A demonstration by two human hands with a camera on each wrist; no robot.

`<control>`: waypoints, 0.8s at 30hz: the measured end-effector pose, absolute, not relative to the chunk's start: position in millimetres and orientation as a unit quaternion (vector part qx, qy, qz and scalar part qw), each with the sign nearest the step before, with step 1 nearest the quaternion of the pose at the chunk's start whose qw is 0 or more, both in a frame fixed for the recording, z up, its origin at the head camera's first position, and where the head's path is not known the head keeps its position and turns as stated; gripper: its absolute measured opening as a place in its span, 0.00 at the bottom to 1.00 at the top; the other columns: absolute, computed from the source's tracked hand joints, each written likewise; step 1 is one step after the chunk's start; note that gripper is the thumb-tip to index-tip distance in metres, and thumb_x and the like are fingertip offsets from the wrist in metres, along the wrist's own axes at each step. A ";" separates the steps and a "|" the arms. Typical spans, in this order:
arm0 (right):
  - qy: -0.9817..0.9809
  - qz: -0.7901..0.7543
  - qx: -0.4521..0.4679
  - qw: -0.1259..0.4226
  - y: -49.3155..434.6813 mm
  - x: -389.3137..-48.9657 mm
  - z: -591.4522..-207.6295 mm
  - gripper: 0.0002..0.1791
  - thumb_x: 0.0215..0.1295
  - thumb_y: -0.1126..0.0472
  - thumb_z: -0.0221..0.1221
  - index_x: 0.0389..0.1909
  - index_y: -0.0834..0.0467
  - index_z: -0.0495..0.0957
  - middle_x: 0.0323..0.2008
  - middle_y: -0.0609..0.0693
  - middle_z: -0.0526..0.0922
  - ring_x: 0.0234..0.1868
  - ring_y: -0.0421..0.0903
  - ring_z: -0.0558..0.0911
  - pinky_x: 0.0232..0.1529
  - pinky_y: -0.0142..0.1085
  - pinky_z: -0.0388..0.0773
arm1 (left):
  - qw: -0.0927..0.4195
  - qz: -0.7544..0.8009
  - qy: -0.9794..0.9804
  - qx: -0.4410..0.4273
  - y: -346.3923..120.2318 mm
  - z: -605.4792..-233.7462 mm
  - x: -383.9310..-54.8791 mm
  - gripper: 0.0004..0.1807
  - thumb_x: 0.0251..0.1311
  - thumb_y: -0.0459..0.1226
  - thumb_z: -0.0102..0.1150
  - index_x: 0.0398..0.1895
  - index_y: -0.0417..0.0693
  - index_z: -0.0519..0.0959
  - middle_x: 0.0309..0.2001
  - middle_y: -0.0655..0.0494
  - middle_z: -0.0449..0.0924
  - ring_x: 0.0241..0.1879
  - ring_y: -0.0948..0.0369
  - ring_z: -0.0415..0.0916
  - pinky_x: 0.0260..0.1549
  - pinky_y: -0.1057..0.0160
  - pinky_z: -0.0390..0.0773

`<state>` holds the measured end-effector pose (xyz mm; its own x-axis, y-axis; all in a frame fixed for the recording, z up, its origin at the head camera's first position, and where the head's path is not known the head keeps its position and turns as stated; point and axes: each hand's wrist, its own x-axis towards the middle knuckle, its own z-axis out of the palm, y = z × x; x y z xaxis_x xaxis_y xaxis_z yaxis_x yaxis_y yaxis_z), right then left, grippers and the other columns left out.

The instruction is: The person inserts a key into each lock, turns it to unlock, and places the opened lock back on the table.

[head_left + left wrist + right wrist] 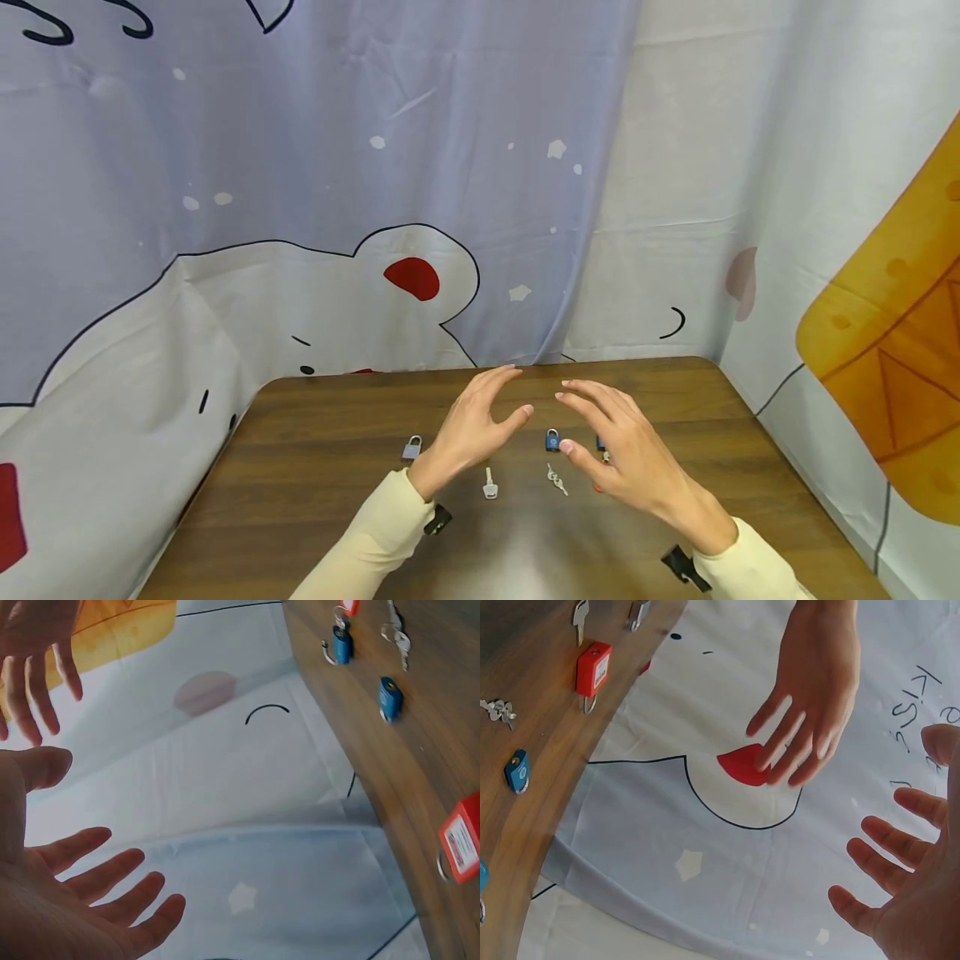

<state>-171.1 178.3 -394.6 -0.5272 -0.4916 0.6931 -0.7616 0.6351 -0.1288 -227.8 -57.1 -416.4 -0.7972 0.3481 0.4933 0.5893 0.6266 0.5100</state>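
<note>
1. Hovering over the brown, wood-grained surface (315, 517) are two bare hands, left hand (470, 427) and right hand (628, 454), apart from each other; both have loosely spread fingers, wide apart from the thumbs, with nothing held.
2. Four padlocks lie on the surface: one silver-grey metal padlock with a curved shackle (411, 450), two small blue padlocks (552, 441), and one boxy red padlock with a white label (592, 671).
3. From the single silver key with a broad head (491, 490), the head view puts the silver-grey padlock at 10 o'clock and the nearer blue one at 2; the other blue one, partly behind the right hand, sits between 2 and 3.
4. The red padlock, hidden in the head view, is near that key, between 5 and 6 o'clock of it in the right-wrist view.
5. One cluster of small silver metal keys (556, 478), number unclear, lies at 3 o'clock from the single key.
6. Two cream fabric sleeves (371, 533) cover the forearms; printed cloth (337, 150) hangs in soft folds at 12 o'clock.
</note>
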 end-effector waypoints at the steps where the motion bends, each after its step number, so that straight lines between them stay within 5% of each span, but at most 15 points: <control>1: -0.850 0.214 0.366 0.313 178.8 -171.5 -394.8 0.30 0.62 0.51 0.62 0.65 0.53 0.71 0.65 0.50 0.72 0.67 0.50 0.70 0.65 0.49 0.65 | 0.181 -0.337 -0.885 -0.266 -60.6 -417.3 -226.1 0.31 0.62 0.55 0.59 0.67 0.56 0.71 0.68 0.56 0.71 0.69 0.58 0.66 0.65 0.50 0.70; 24: -0.900 0.204 0.285 0.259 175.3 -196.7 -447.1 0.30 0.59 0.50 0.67 0.62 0.54 0.73 0.57 0.51 0.78 0.60 0.51 0.76 0.58 0.53 0.72 | 0.230 -0.283 -0.891 -0.271 -90.4 -441.0 -200.5 0.33 0.58 0.51 0.64 0.67 0.55 0.71 0.70 0.55 0.69 0.71 0.51 0.64 0.65 0.44 0.69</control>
